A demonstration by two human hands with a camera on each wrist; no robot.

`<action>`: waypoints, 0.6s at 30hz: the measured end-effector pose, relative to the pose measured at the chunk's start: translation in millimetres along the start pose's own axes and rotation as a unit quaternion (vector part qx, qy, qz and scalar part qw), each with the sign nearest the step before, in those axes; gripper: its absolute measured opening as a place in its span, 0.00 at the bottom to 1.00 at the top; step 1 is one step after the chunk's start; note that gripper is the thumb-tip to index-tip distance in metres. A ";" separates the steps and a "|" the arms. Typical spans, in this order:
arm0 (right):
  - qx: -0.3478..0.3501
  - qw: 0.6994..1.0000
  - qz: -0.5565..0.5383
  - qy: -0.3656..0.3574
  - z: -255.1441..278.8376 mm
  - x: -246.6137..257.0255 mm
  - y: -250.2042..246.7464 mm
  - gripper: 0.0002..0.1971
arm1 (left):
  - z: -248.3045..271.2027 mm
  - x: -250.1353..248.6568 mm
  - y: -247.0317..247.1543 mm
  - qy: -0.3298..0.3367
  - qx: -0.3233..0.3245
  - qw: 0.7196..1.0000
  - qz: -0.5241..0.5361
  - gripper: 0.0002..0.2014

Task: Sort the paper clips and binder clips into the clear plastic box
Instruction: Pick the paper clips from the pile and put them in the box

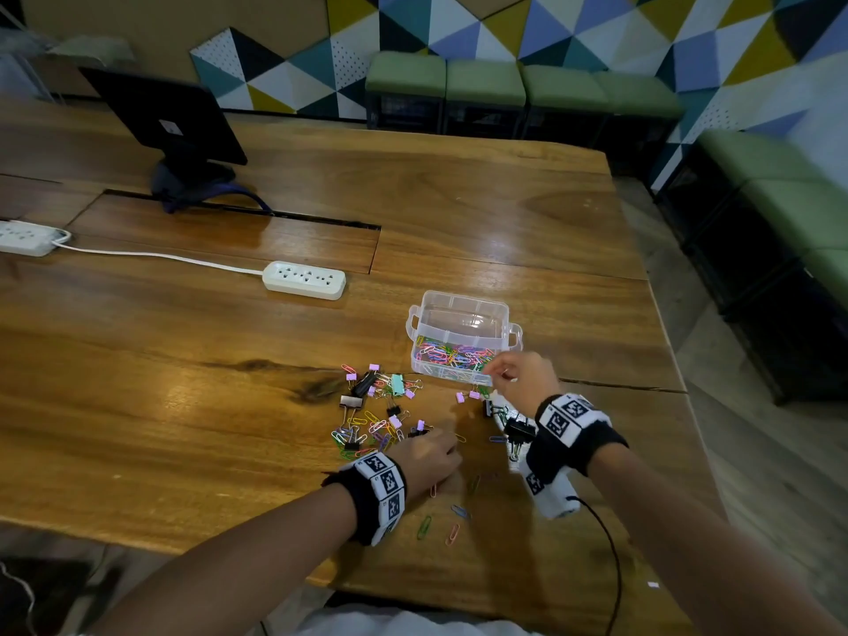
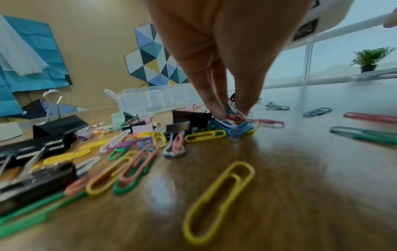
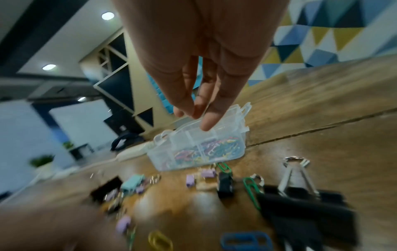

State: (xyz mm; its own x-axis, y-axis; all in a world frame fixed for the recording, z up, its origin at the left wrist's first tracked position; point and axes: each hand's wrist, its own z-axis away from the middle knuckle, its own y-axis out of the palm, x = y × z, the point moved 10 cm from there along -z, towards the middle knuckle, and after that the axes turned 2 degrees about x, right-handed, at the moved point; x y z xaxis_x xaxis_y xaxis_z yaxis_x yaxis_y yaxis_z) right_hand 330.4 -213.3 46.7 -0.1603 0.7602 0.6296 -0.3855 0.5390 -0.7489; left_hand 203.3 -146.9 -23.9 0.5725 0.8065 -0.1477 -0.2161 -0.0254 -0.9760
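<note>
pinching a small bunch of coloured paper clips [image 2: 233,117] against the wooden table [image 1: 192,406]: left hand [image 1: 429,456], fingertips [image 2: 217,108] drawn together on the bunch, plain only from the left wrist view. hovering over the near edge of the clear plastic box [image 1: 463,332]: right hand [image 1: 521,378], fingers [image 3: 211,117] straight, close together and pointing down, nothing seen between them. sitting on the table just past the scatter, that box, its near compartment holding many coloured clips, its far part bare. crowding the space between hands and box: black, pink and mint binder clips [image 1: 367,387] mixed with loose clips, and a big black binder clip [image 3: 300,200] right under the right wrist. lying nearer the table edge, a few stray clips [image 1: 452,521]. farther back, a white power strip [image 1: 305,280] and a dark monitor [image 1: 170,117]. from the left wrist only, a large yellow paper clip [image 2: 219,202] close to the lens.
</note>
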 end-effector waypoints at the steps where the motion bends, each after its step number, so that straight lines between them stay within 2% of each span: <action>1: 0.030 0.999 0.032 -0.012 7.9 2.5 7.9 0.08 | -1.5 -1.5 -1.9 -0.005 0.032 0.999 0.007 0.09; 4: 0.123 0.982 0.127 -0.060 36.6 8.3 35.1 0.08 | -5.5 3.5 -5.3 -0.044 0.086 0.995 0.032 0.14; 6: 0.188 0.963 0.174 -0.085 56.5 4.7 57.1 0.08 | -7.9 10.1 -9.0 -0.073 0.089 0.991 0.063 0.14; 8: 0.237 0.945 0.211 -0.075 73.2 -8.7 77.8 0.11 | -9.8 16.2 -7.5 -0.091 0.099 0.986 0.095 0.12; 11: 0.260 0.942 0.203 -0.057 88.3 -25.3 97.7 0.21 | -10.5 25.3 -7.3 -0.120 0.119 0.976 0.140 0.10; 14: 0.274 0.941 0.194 -0.048 98.2 -29.8 114.3 0.30 | -7.6 38.3 -17.3 -0.150 0.080 0.962 0.213 0.10; 16: 0.282 0.937 0.200 -0.054 102.0 -27.9 124.9 0.32 | -2.1 47.2 -24.3 -0.160 0.051 0.953 0.252 0.09; 18: 0.284 0.938 0.188 -0.069 102.8 -19.8 133.0 0.30 | 4.4 55.3 -27.9 -0.164 0.033 0.946 0.278 0.08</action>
State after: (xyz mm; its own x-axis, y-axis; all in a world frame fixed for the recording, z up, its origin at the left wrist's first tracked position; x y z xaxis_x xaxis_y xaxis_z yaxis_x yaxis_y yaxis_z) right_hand 188.9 -194.0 -44.1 -0.4820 0.7828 0.3936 -0.6941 -0.0670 -0.7167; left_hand 237.6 -99.0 -4.2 0.0821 0.8190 -0.5679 -0.4673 -0.4717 -0.7477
